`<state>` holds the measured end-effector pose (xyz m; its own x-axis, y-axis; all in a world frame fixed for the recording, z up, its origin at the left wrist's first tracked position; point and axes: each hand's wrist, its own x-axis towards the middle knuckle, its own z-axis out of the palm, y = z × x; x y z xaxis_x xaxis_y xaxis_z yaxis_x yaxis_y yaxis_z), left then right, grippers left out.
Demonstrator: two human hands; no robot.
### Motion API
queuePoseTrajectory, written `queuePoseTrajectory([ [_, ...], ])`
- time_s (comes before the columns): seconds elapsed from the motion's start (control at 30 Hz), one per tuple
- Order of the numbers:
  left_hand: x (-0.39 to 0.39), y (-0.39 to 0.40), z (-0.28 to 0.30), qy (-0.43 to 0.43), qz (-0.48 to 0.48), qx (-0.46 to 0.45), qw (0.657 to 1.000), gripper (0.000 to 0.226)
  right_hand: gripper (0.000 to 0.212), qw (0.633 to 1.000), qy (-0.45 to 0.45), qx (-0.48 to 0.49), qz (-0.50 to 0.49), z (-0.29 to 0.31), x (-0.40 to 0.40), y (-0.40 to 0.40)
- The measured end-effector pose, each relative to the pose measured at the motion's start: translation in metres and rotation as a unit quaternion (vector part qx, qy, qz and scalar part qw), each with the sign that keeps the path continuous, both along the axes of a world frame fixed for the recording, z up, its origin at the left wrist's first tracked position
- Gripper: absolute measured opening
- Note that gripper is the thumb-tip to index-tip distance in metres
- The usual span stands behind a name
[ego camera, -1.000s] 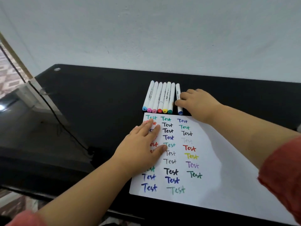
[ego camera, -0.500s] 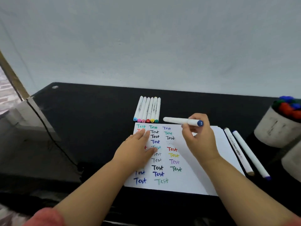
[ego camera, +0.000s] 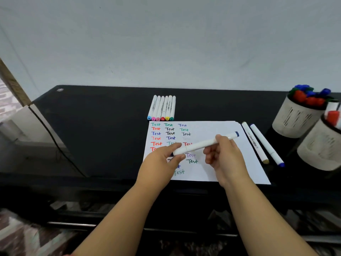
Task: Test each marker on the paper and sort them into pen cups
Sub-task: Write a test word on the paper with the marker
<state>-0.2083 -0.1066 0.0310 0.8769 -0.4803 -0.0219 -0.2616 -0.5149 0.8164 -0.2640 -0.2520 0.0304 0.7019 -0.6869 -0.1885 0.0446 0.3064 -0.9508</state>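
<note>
— Where's the marker?

— A smooth white cylindrical marker [ego camera: 204, 144] with a blue end cap is held tilted above the paper [ego camera: 217, 130]. The right hand [ego camera: 224, 159] grips its middle with curled fingers; the left hand [ego camera: 162, 161] pinches its lower end.

— And the sheet?

— A flat white sheet on the glossy black table [ego camera: 103, 126], with rows of coloured "Test" words.

— The others?

— Six white markers in a row [ego camera: 162, 108] lie side by side just beyond the paper, and two loose markers [ego camera: 262, 143] lie beside its right edge. Two pale, round, perforated pen cups [ego camera: 297, 117] stand at far right, with coloured caps showing.
</note>
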Motion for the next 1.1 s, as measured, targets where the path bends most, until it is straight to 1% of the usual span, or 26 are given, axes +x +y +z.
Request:
queuePoseTrajectory([
  [0.07,-0.001,0.001,0.001,0.000,-0.012,0.015,1.000,0.025,0.020,0.999,0.015,0.004,0.041,-0.001,0.001,-0.001],
  [0.13,0.000,0.001,0.000,0.000,-0.034,0.038,0.999,0.021,0.020,0.996,0.033,-0.023,0.074,-0.002,0.003,0.001],
  [0.17,0.000,0.001,0.000,0.006,-0.041,0.042,0.998,0.020,0.021,0.996,0.039,-0.036,0.078,-0.002,0.005,0.002],
  [0.23,0.002,0.002,0.000,0.032,-0.041,0.029,0.998,0.012,0.022,0.995,0.048,-0.053,0.072,-0.003,0.008,0.003],
  [0.37,0.009,0.004,0.000,0.054,-0.046,0.003,0.997,0.018,0.019,0.996,0.038,-0.049,0.071,-0.004,0.012,0.002],
  [0.57,0.013,0.006,0.002,0.058,-0.047,0.002,0.997,0.025,0.019,0.996,0.024,-0.040,0.069,-0.005,0.015,0.006],
  [0.7,0.014,0.009,0.006,0.073,-0.046,-0.010,0.996,0.022,0.019,0.997,0.009,-0.025,0.069,-0.004,0.015,0.010],
  [0.73,0.013,0.009,0.007,0.063,-0.049,0.002,0.997,0.022,0.020,0.997,0.010,-0.024,0.071,-0.004,0.016,0.012],
  [0.8,0.010,0.011,0.008,0.007,-0.058,0.048,0.997,0.017,0.023,0.998,0.021,-0.012,0.054,-0.003,0.018,0.012],
  [0.83,0.008,0.013,0.008,-0.022,-0.056,0.066,0.996,0.014,0.025,0.999,0.023,0.005,0.028,-0.003,0.019,0.008],
  [0.87,0.009,0.016,0.008,-0.038,-0.044,0.068,0.996,0.017,0.024,0.999,0.019,0.029,-0.006,-0.001,0.019,0.002],
  [0.93,0.010,0.026,0.008,-0.023,-0.010,0.039,0.999,0.023,0.023,0.997,0.009,0.055,-0.047,0.003,0.016,-0.013],
  [1.03,0.013,0.031,0.006,-0.008,0.003,0.035,0.999,0.017,0.022,0.998,0.007,0.050,-0.021,0.003,0.013,-0.019],
  [1.1,0.014,0.028,0.004,-0.003,-0.001,0.036,0.999,0.021,0.022,0.998,0.011,0.056,-0.008,0.001,0.013,-0.014],
])
